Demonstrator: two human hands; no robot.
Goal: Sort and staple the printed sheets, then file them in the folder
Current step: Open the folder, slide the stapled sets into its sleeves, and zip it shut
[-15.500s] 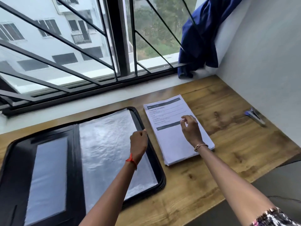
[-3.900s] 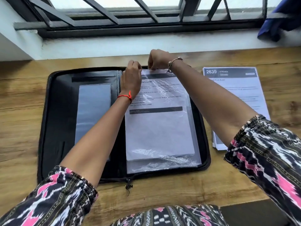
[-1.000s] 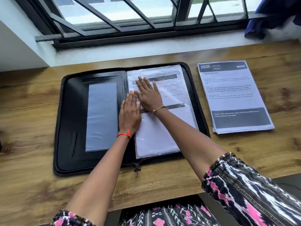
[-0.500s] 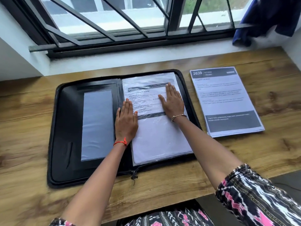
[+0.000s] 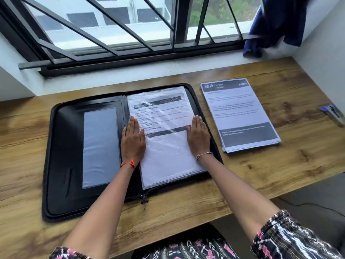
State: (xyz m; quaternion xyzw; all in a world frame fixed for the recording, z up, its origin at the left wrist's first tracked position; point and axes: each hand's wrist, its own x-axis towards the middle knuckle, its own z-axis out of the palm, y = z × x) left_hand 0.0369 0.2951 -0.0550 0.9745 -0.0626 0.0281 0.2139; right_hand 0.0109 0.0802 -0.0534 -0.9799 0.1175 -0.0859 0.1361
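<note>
A black zip folder point(image 5: 61, 165) lies open on the wooden desk. On its right half a printed sheet sits inside a clear plastic sleeve point(image 5: 166, 146). My left hand point(image 5: 133, 141) lies flat on the sleeve's left edge by the spine, fingers straight. My right hand point(image 5: 198, 137) lies flat on the sleeve's right edge, fingers straight. To the right of the folder rests a stack of printed sheets point(image 5: 240, 113) headed "2639". A blue stapler point(image 5: 333, 114) lies at the desk's far right.
The desk point(image 5: 280, 174) ends at a white window sill and a barred window point(image 5: 130, 34) behind. A dark blue cloth point(image 5: 276, 25) hangs at the top right by the white wall. The desk's front edge runs just below the folder.
My right hand has slid from the middle of the sleeve to its right edge. My left hand stays flat by the spine. The view has shifted slightly right, showing the stapler.
</note>
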